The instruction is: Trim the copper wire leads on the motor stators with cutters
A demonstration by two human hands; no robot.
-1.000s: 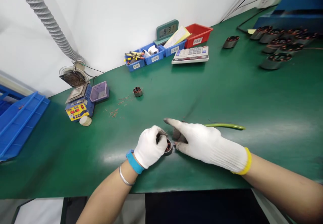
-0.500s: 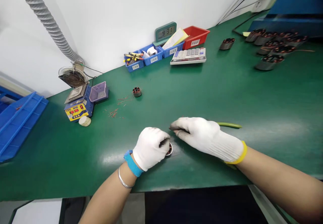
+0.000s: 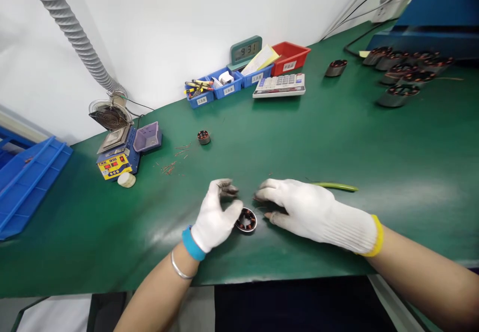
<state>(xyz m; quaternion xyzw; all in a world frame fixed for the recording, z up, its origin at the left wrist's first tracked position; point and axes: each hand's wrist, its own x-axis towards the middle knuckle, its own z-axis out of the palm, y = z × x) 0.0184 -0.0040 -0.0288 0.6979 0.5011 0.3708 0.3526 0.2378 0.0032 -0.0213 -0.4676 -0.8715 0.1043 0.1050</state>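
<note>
A small round motor stator (image 3: 247, 220) with copper windings and a bright rim rests on the green table (image 3: 292, 142) between my hands. My left hand (image 3: 219, 217), in a white glove with a blue cuff, is beside it on the left, thumb at its edge and fingers apart. My right hand (image 3: 299, 204), in a white glove with a yellow cuff, lies to the right of the stator, clear of it, with fingers spread. Behind the right hand a green handle (image 3: 337, 186) sticks out; the rest of that tool is hidden.
Another stator (image 3: 203, 137) and copper wire scraps (image 3: 169, 167) lie ahead. A yellow-fronted device (image 3: 114, 167) and purple tray (image 3: 147, 137) stand at left. Blue bins (image 3: 229, 90), a red bin (image 3: 290, 57), a calculator (image 3: 280, 85) and a clock (image 3: 246, 51) line the wall. Several stators (image 3: 399, 95) are at right.
My left hand has opened and drawn back to the left, uncovering the stator. My right hand has shifted slightly right and its fingers have spread.
</note>
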